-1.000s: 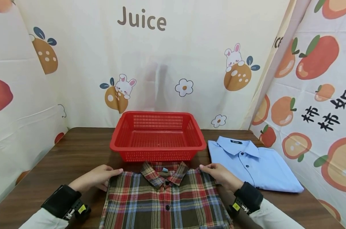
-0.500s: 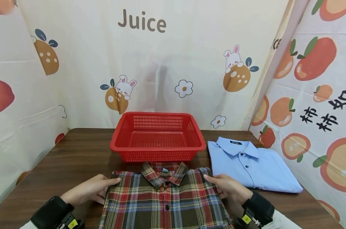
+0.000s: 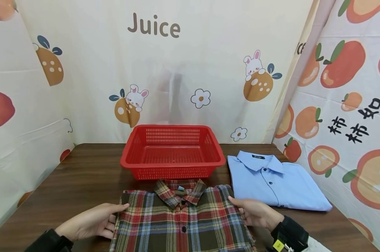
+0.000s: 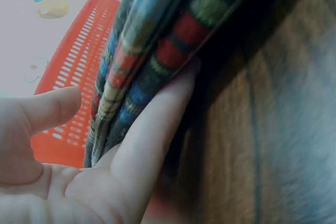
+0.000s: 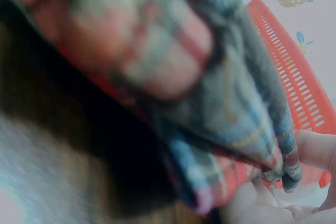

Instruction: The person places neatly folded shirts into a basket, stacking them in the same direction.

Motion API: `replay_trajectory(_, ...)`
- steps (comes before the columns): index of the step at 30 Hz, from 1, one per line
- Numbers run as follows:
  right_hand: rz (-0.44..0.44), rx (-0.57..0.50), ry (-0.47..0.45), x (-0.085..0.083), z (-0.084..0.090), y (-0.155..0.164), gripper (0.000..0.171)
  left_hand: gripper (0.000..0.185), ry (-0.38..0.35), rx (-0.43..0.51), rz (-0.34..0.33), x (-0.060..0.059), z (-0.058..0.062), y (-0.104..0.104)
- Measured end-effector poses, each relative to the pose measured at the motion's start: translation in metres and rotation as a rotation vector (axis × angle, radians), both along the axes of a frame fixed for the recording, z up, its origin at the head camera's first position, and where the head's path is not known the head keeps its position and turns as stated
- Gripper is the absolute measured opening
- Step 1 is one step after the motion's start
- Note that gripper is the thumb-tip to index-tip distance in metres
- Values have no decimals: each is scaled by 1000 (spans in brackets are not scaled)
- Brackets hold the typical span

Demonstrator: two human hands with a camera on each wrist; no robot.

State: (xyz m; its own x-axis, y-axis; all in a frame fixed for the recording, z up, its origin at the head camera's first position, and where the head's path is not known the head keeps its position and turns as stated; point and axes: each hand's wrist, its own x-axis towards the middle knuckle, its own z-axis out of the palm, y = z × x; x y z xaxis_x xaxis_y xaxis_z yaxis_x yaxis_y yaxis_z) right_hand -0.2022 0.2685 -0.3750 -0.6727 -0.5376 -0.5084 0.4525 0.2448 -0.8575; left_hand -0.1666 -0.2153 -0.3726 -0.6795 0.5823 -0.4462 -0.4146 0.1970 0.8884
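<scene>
Wood table (image 3: pixel 83 168) held folded plaid shirt (image 3: pixel 183 220) at near edge. Left hand (image 3: pixel 89 222) and right hand (image 3: pixel 256 213) slid straight fingers under its sides, thumbs on top; not lifted. Red basket (image 3: pixel 172 164) behind, empty. Blue shirt (image 3: pixel 278 183) beside.

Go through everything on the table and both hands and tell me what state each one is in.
Plaid shirt: folded, buttoned, flat on the table.
Blue shirt: folded, buttoned, beside the basket.
Red basket: upright, empty.
Left hand: fingers straight, under the plaid shirt's left edge.
Right hand: at the plaid shirt's right edge.
</scene>
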Motion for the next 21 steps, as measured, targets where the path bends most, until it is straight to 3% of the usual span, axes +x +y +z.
replay_trajectory(4,25,-43,-26,3,-3,3,52,59,-49,73,-17,4,-3,-2)
replay_trajectory(10,-38,-101,-68,8,-7,6,51,59,-99,125,-2,8,-8,-2)
replay_trajectory(21,-92,-221,-128,17,-2,4,27,70,-193,285,65,11,-17,-9)
